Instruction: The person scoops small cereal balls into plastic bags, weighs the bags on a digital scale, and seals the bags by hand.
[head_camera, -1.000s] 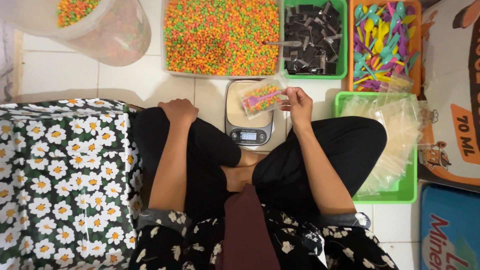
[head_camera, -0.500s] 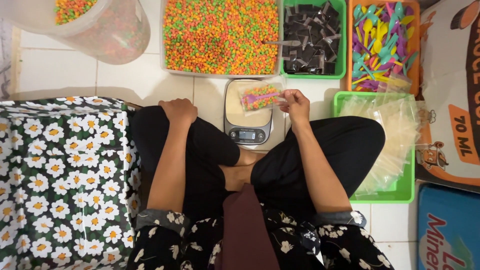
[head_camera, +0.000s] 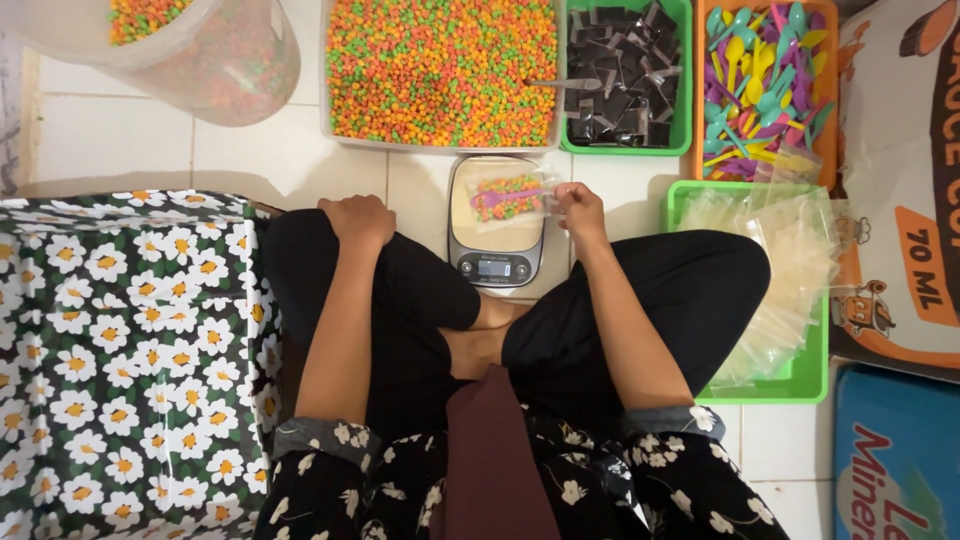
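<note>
On scale (head_camera: 497, 228): right hand (head_camera: 580, 212) pinches snack bag (head_camera: 508, 196); grip closed.

Packet (head_camera: 508, 196): small clear plastic bag, part-filled with orange, green and yellow pellets, a purple spoon inside lying crosswise. It lies flat on the scale (head_camera: 497, 255) platform, right edge pinched by the right hand (head_camera: 580, 208). Scale: small, silver, with a cream platform, display on its near edge, set on the tiled floor between the knees.
</note>
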